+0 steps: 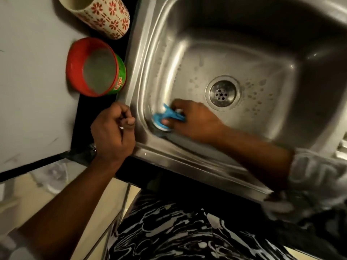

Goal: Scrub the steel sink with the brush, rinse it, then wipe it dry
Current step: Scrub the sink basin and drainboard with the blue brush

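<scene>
Sink [262, 76]: steel, droplets around the drain [223, 93].
Left hand [112, 132]: curled into a fist on the sink's edge, 9 o'clock of the brush [165, 117].
Right hand [195, 121]: gripped the brush.
Brush: blue, on the sink floor, 8 o'clock from the drain.

Most of the sink [244, 44] basin is open room: the floor around the drain [223, 93] and the far and right walls hold only water drops. The near-left corner is blocked by the right hand [195, 121] gripping the brush [165, 117], with the left hand [112, 132] curled on the rim beside it. A red-rimmed tub [75, 59] and a flowered cup [105, 14] crowd the surface [28, 72] at the sink's left edge.
</scene>
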